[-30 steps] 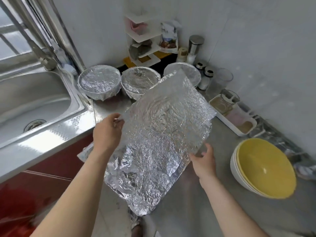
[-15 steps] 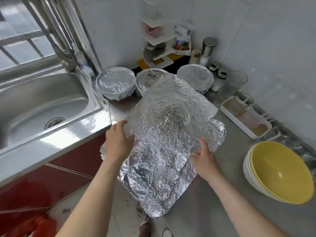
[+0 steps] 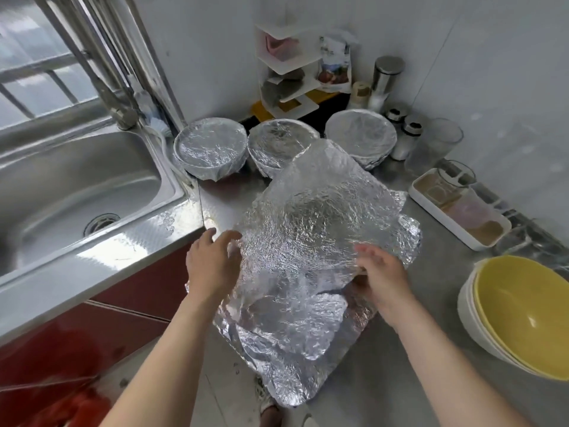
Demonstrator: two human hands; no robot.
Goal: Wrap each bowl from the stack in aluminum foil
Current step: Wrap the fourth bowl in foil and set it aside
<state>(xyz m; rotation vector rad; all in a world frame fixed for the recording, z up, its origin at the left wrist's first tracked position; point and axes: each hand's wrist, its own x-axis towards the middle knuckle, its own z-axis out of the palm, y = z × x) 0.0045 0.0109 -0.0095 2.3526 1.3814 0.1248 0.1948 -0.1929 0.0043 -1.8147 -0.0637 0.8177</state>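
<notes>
We saw the foil sheet (image 3: 320,223) lifted between the two hands, crinkled, its far edge curling upward. At the sheet's left edge the left hand (image 3: 212,266) lay open, fingers spread and straight, the thumb touching the foil. At the sheet's right edge the right hand (image 3: 381,278) pinched the foil, fingers on top, though blur hid the fingertips. Directly under the sheet lay a pile of foil (image 3: 286,334), its near end hanging over the counter's front edge. Beyond the sheet stood three foil-covered bowls (image 3: 211,149) in a row; the middle one was partly hidden by the sheet's raised edge. Well to the right of the sheet sat the stack of bowls (image 3: 523,315), yellow inside and white outside, uncovered, the top one holding nothing that we could see. Right of the sheet and farther back was a white tray (image 3: 458,208) with compartments of brownish powder, and beyond it a clear glass (image 3: 437,143) and two shakers (image 3: 406,134). The counter (image 3: 385,380) was dull steel. Left of the sheet lay a steel sink (image 3: 77,186) below a barred window, with red cabinet fronts (image 3: 92,334) beneath. Far behind the sheet, a white corner shelf (image 3: 286,72) stood against the pale wall.
</notes>
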